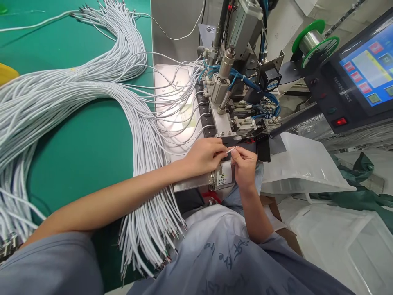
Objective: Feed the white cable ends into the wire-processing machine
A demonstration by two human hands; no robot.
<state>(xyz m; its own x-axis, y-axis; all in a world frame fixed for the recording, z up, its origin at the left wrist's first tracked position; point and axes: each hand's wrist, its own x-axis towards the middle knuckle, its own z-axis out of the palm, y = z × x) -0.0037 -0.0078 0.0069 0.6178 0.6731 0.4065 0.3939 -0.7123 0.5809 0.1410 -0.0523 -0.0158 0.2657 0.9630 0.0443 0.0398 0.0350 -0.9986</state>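
Note:
My left hand (206,155) pinches a white cable (229,151) close to its end, just in front of the machine (221,94). Facing it, my right hand (245,164) closes thumb and finger on the thin tip of the same cable. The fine wires at that tip are too small to make out. Left of my hands, a thick bundle of white cables (144,135) hangs over the table edge, its stripped ends pointing toward me. Several single cables run from the bundle into a row of black holders (206,110) on the machine.
A green mat (82,135) covers the table at left. At right are a touch screen (368,67) with a lit red switch, a spool of solder wire (315,43), and translucent plastic bins (307,164). A warning label (224,174) sits below my hands.

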